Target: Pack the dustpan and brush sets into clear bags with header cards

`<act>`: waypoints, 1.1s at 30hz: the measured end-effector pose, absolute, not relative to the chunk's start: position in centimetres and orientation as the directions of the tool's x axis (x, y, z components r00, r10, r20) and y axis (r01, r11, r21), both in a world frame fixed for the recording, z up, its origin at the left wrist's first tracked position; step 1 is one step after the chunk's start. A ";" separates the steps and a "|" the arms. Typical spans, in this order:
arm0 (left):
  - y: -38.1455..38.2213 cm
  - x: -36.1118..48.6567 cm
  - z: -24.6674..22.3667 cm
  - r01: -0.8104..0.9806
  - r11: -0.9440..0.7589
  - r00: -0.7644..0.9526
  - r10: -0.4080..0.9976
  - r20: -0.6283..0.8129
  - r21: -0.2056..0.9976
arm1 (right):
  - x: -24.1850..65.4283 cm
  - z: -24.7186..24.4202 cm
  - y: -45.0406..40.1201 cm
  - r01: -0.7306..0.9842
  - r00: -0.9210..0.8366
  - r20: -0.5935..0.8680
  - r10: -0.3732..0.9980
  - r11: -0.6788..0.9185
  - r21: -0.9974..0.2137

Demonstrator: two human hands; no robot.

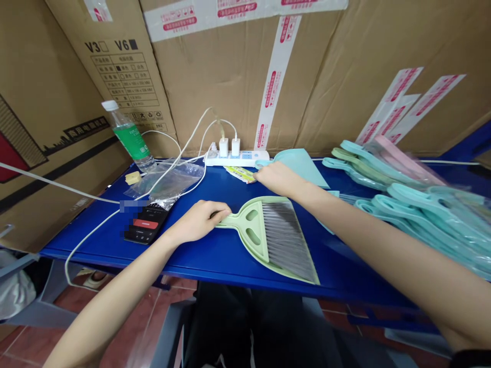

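My left hand (201,220) is closed around the handle of a light green dustpan (243,243). A matching hand brush (284,235) with grey bristles lies nested in that pan, bristles pointing right, flat on the table. Farther back, my right hand (282,179) has its fingertips together at the right end of a small yellow-green packet (241,174). Just behind this hand lies a light blue dustpan (301,163), its handle end showing beside my knuckles. The right fingertips are partly hidden, but they seem to pinch the packet's edge.
On the blue table (215,260), wrapped light blue brush sets (418,220) pile up at the right, with green and pink ones behind. A power strip (245,157) with chargers stands at the back. Cables, a phone (148,223), plastic bag (172,179) and bottle (132,138) occupy the left.
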State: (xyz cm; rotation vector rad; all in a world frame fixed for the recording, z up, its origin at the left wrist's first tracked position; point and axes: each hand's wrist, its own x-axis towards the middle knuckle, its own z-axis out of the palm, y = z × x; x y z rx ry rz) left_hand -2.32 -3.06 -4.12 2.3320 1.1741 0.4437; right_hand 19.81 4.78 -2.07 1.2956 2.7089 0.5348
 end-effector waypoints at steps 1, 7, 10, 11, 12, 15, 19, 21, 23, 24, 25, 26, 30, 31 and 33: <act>-3.1 -2.3 -4.1 0.655 -0.509 0.577 0.814 0.066 0.559 | 19.9 -1.8 4.6 0.746 -0.624 0.074 0.778 0.565 0.352; -3.1 -2.2 -4.1 0.655 -0.495 0.574 0.817 0.050 0.571 | 21.0 -0.3 3.3 0.789 -0.566 0.100 0.818 0.503 0.353; -3.2 -2.2 -4.0 0.658 -0.498 0.577 0.815 0.047 0.565 | 22.1 0.1 2.4 0.796 -0.569 0.127 0.813 0.504 0.336; -3.2 -2.2 -3.9 0.659 -0.500 0.579 0.814 0.046 0.562 | 22.6 0.1 2.0 0.794 -0.579 0.150 0.802 0.512 0.328; -3.2 -2.2 -3.9 0.661 -0.501 0.580 0.813 0.044 0.559 | 23.1 0.1 1.6 0.788 -0.595 0.180 0.783 0.525 0.321; -3.1 -2.1 -3.9 0.666 -0.500 0.581 0.813 0.035 0.553 | 24.7 -0.5 0.4 0.737 -0.676 0.305 0.671 0.601 0.309; -3.0 -1.9 -3.9 0.675 -0.493 0.577 0.816 0.024 0.549 | 26.3 -1.4 -1.5 0.671 -0.725 0.422 0.545 0.695 0.257; -3.0 -1.8 -3.9 0.675 -0.490 0.578 0.816 0.017 0.552 | 26.8 -1.7 -2.3 0.672 -0.712 0.425 0.559 0.718 0.182; -2.9 -1.7 -3.9 0.672 -0.491 0.587 0.810 0.007 0.554 | 27.1 -2.0 -2.9 0.660 -0.717 0.390 0.578 0.743 0.113; -2.9 -1.7 -3.9 0.668 -0.496 0.595 0.804 0.002 0.554 | 27.1 -2.1 -3.1 0.650 -0.727 0.365 0.581 0.754 0.095; -2.9 -1.6 -3.9 0.663 -0.502 0.605 0.796 -0.003 0.555 | 27.1 -2.2 -3.3 0.642 -0.739 0.340 0.582 0.762 0.091; -2.8 -1.6 -3.8 0.656 -0.509 0.618 0.786 -0.008 0.557 | 27.0 -2.2 -3.4 0.634 -0.751 0.316 0.580 0.767 0.096; -2.6 -1.3 -2.9 0.636 -0.540 0.675 0.735 -0.058 0.551 | 26.8 -2.4 -4.0 0.614 -0.779 0.249 0.576 0.781 0.113; -2.5 -1.1 -2.5 0.641 -0.547 0.689 0.720 -0.088 0.539 | 26.8 -2.3 -4.2 0.610 -0.781 0.242 0.575 0.786 0.101; -1.9 -0.6 -1.5 0.658 -0.563 0.713 0.679 -0.173 0.500 | 26.8 -2.1 -4.5 0.603 -0.782 0.238 0.575 0.795 0.059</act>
